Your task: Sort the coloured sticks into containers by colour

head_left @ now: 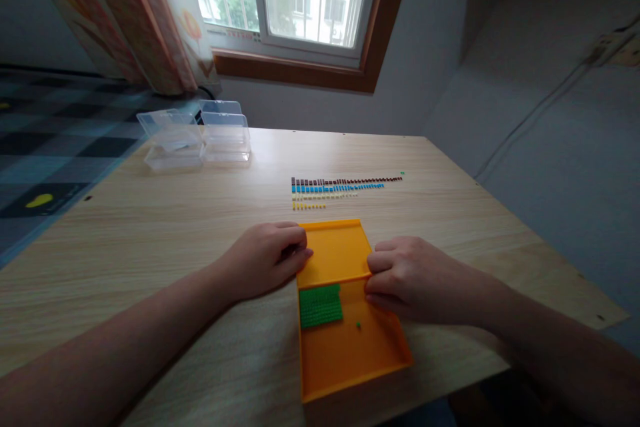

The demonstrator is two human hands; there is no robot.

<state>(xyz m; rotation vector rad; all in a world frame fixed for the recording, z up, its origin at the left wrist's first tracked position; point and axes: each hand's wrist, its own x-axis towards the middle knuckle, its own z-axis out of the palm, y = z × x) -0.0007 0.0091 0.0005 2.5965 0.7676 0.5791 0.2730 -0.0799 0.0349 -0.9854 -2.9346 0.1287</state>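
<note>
An orange tray [350, 353] lies on the wooden table near its front edge, with an orange lid [334, 250] covering its far half. My left hand [265, 260] grips the lid's left edge with curled fingers. My right hand [405, 277] grips its right edge the same way. In the tray's uncovered part lie a green studded plate [321, 305] and one tiny green piece [359, 325].
Rows of tiny dark, blue, pale and yellow bricks [340, 187] are lined up beyond the tray. Two clear plastic boxes [200, 137] stand at the back left. A window and curtain are behind the table [150, 240]; a wall stands to the right.
</note>
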